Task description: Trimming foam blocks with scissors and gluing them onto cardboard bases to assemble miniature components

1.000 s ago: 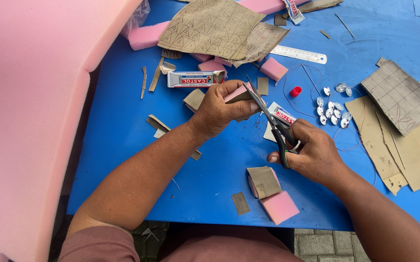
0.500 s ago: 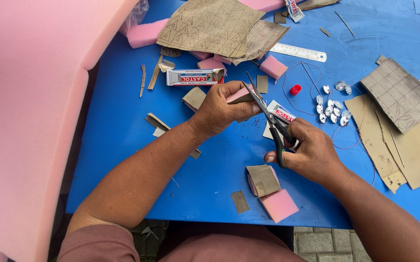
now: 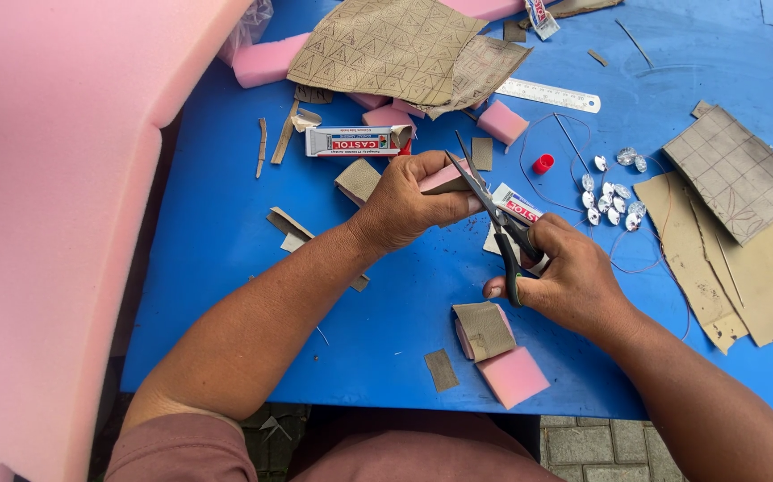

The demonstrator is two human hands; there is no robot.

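Gripping a pink foam piece (image 3: 441,178), the left hand (image 3: 404,203) meets scissors (image 3: 493,219) clasped in the right hand (image 3: 569,277).

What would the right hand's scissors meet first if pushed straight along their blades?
The small pink foam piece pinched in the left hand. Beyond it lies the white glue box, though depth is unclear.

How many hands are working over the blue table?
2. The left hand is in the middle, pinching a pink foam piece. The right hand is beside it, holding scissors. No others show.
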